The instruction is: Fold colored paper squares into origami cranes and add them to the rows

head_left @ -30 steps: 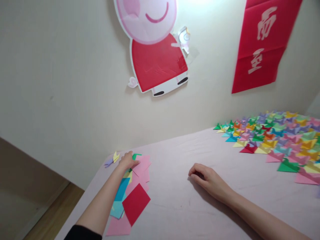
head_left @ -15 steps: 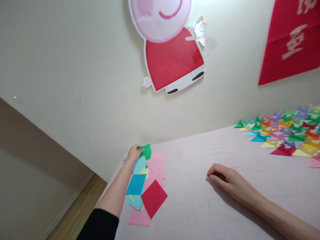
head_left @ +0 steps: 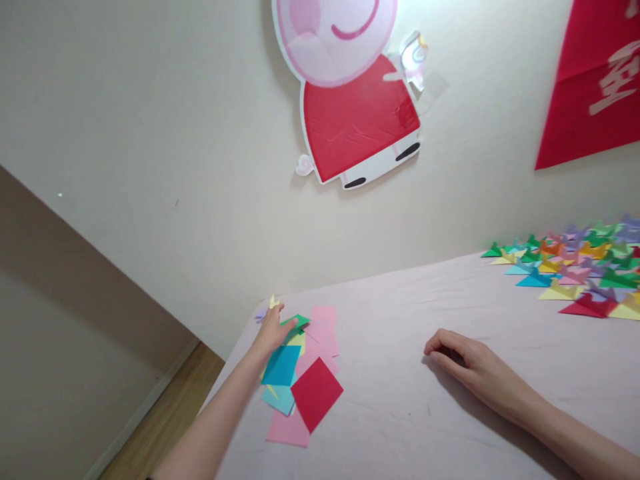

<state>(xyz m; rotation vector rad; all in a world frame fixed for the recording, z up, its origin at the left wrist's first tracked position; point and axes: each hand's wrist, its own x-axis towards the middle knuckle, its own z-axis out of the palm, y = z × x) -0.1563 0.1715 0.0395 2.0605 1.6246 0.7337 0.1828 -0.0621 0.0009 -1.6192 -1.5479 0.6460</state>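
Note:
My left hand (head_left: 274, 328) is at the far left end of the cloth-covered surface, its thumb stretched across a green paper (head_left: 302, 321) and apart from the fingers. No firm grip on the paper shows. Just behind the fingertips stands a small pale yellow folded paper piece (head_left: 273, 302), with a purple one (head_left: 261, 315) beside it. Nearer to me lie a blue square (head_left: 281, 365), a red square (head_left: 317, 395), light blue sheets (head_left: 280, 399) and pink sheets (head_left: 324, 327), overlapping. My right hand (head_left: 463, 360) rests on the cloth, fingers loosely curled, nothing visible in them.
Rows of colourful folded paper figures (head_left: 575, 273) stand along the wall at the right. A pale wall (head_left: 210, 133) bounds the surface behind, bearing a cartoon pig cutout (head_left: 360, 120) and a red banner (head_left: 590, 87). Wooden floor (head_left: 170, 407) shows beyond the left edge.
The green paper, held raised before, now sits lower over the pile. My left hand's fingers have spread, and the yellow folded piece has come into sight. My right hand stays resting.

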